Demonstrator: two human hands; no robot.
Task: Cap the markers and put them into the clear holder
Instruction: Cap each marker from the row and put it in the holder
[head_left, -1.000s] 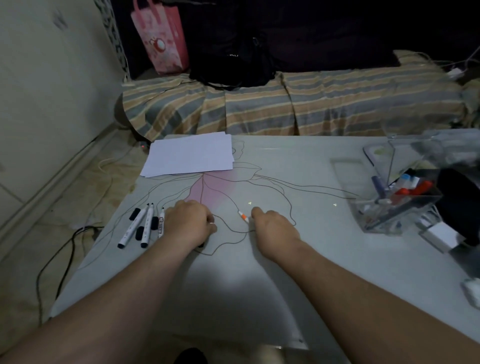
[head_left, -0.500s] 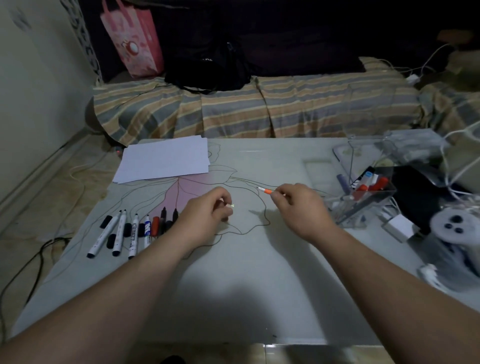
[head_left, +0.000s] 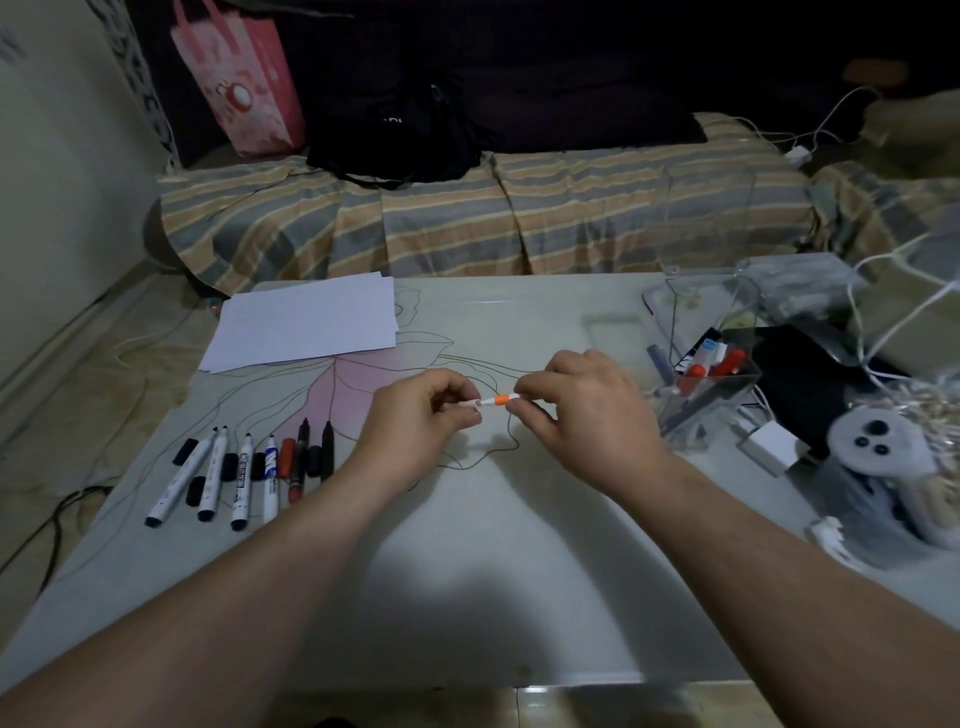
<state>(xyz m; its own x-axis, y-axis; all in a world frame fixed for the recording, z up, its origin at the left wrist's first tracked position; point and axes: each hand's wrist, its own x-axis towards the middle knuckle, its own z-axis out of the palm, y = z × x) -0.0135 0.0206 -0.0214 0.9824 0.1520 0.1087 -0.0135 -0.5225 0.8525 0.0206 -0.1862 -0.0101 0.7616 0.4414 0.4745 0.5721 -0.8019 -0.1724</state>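
On the table (head_left: 467, 597), largest first:
holder: clear holder (head_left: 711, 395) at right, some capped markers already inside.
queue: uncapped markers (head_left: 244, 478) with loose caps at left, about 7.
hands: right hand (head_left: 587, 410) pinches orange marker (head_left: 498, 400); left hand (head_left: 421, 415) pinches its cap at the tip.
step: capping, cap looks not seated.
next: push cap straight on, then carry right to holder.

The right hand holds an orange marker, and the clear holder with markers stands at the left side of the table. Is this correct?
Not quite. In the head view the right hand holds the orange marker, but the clear holder stands at the right side of the table.
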